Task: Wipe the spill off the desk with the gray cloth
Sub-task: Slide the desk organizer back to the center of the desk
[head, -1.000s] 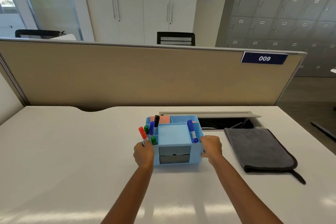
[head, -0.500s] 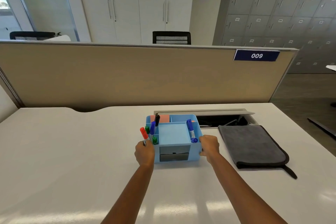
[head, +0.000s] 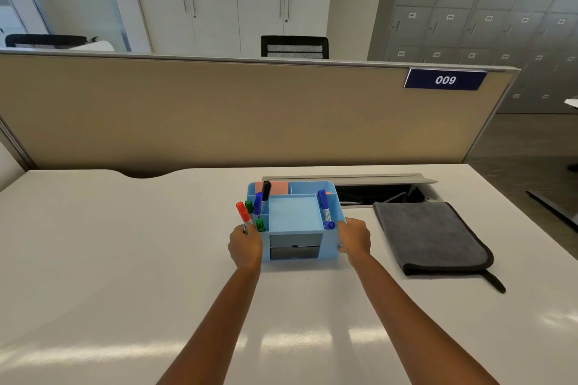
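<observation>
A folded gray cloth with a dark edge lies flat on the white desk, to the right of a light blue desk organizer. My left hand grips the organizer's left side and also holds a red marker. Against the organizer's right side my right hand is closed around the wall. Neither hand touches the cloth. No spill is visible on the desk.
Several markers stand in the organizer's compartments. Behind it an open cable hatch with a raised grey lid cuts into the desk. A beige partition labelled 009 closes the far edge. The floor drops away at the right.
Both hands stay on the organizer. The camera view has shifted slightly, so the organizer and cloth sit a little further left in the frame.
</observation>
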Demonstrator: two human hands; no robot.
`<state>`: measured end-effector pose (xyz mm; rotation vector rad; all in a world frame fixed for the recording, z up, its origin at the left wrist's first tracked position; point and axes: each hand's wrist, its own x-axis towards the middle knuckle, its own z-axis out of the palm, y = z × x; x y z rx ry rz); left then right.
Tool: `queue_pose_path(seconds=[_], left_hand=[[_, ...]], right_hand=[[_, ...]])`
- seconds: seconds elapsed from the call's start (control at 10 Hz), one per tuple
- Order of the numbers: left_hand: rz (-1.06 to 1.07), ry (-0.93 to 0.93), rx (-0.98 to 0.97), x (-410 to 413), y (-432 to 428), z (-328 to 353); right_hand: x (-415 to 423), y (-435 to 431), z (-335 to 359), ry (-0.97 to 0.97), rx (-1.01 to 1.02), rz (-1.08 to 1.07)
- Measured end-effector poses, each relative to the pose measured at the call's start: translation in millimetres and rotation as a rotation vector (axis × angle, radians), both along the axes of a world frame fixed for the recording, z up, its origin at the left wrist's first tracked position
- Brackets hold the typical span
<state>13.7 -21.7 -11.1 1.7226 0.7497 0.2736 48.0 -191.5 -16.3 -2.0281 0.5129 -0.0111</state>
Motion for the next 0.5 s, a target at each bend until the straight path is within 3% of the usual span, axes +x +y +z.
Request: queue_pose_path(seconds=[0.3, 0.5], left_hand=[[-0.115, -0.037, 0.095, -13.8, 2.9, -9.5], [-0.236, -0.014, 0.224, -39.9, -2.1, -28.5]], right_hand=[[-14.7, -0.8, -3.9, 0.010, -0.127, 0.118], [-46.7, -9.0, -17.8, -0.179, -0.221, 0.182]])
